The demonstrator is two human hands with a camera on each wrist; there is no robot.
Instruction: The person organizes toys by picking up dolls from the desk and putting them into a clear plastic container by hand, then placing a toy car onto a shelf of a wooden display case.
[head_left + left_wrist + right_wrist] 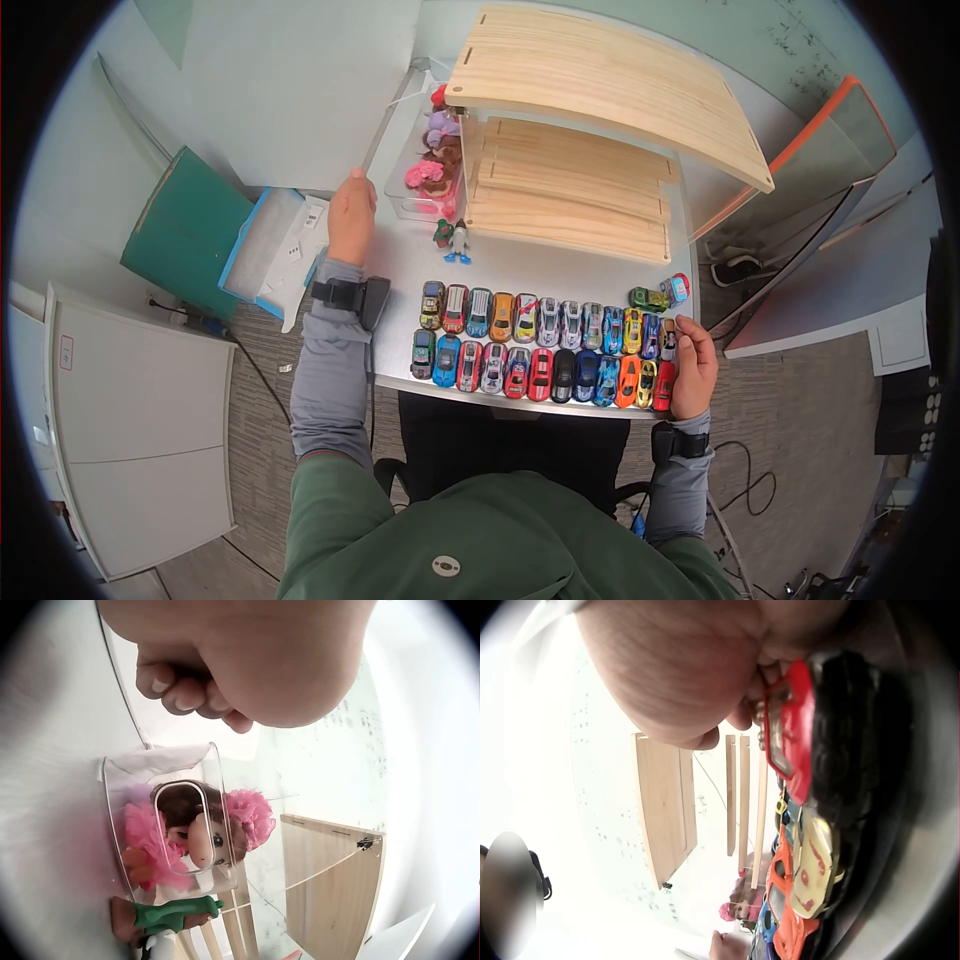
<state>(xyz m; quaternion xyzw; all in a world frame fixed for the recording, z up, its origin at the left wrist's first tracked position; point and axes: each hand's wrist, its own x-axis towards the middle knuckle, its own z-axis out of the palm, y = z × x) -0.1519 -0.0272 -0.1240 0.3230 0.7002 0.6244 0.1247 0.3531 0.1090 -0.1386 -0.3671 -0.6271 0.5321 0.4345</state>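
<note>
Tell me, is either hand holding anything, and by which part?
The right hand touches the red toy car at the row's end; the grip is unclear. The left hand holds nothing, fingers curled.

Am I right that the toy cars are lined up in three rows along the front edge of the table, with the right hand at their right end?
Not quite: the head view shows the toy cars in two rows, not three, along the table's front edge. The right hand is indeed at their right end.
</note>
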